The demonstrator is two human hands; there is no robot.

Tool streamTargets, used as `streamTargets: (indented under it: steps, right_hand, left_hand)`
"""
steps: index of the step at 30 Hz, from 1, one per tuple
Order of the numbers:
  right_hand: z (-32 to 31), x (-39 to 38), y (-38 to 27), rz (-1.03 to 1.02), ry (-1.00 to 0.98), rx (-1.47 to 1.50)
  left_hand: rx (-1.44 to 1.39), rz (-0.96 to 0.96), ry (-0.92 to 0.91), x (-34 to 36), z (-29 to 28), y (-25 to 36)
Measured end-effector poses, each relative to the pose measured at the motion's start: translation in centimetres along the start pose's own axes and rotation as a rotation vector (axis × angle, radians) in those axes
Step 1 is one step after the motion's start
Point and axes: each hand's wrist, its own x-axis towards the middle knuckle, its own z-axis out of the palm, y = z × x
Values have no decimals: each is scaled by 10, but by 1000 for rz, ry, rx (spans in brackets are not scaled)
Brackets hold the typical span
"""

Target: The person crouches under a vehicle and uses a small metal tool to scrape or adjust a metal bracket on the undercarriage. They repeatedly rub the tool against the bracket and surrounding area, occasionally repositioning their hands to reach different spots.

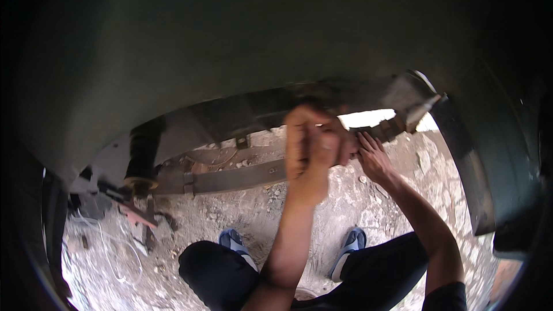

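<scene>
- Bar of long, flat, brown metal (239, 178) is seen below a curved dark-green panel (253, 40); judged heavy, stiff, best gripped by its edges.
- Right hand (377, 163): fingers laid slightly apart at its right stretch.
- Left hand (311, 155): fingers curled, blurred; grip cannot be told.

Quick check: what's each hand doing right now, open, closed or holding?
Left hand: fingers curled but blurred; can't tell whether it holds anything.
Right hand: open, fingers extended against the metal bar.

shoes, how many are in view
2: one blue shoe left of the person's left forearm, the other blue shoe to its right. Dark trousers partly cover the view below; more may be hidden.
</scene>
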Motion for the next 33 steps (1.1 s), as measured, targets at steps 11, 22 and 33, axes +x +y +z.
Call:
streamTargets:
  steps: [11,22,33]
  right_hand:
    - [-2,-2,-5,17,-63,-40]
    - [-9,10,-14,-1,0,50]
    - [-9,4,-19,-6,1,88]
  left_hand:
    - [-7,-18,53,-1,5,-1]
    - [64,-66,66,-6,7,-2]
    - [-35,-149,-37,-5,-1,-2]
